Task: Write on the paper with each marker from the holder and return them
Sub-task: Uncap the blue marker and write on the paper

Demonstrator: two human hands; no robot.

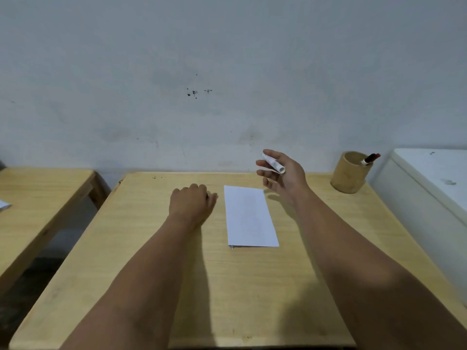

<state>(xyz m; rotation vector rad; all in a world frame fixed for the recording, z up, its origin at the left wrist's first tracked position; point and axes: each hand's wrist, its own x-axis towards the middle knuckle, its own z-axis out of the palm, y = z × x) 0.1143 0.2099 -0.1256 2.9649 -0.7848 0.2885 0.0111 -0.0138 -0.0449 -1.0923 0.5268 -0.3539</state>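
The right hand (283, 173) is raised above the far end of the folded white paper sheet (249, 215), its fingers curled around a white cylindrical marker (273, 162); the tip is not visible, so I cannot tell if it is capped. The left hand (190, 200) rests as a closed fist on the light wooden table (151, 248), just beside the paper; whether it encloses something I cannot tell. A red-capped marker (370, 159) stands in the round bamboo holder (350, 173). To write well, the left hand should probably press flat on the paper, and the marker come down gently.

free: bare surface (316, 236) between paper (249, 218) and holder (350, 173) | obstacle: red-capped marker (369, 159) leaning in holder mouth | right side: white cabinet (429, 188) blocks | wall close behind
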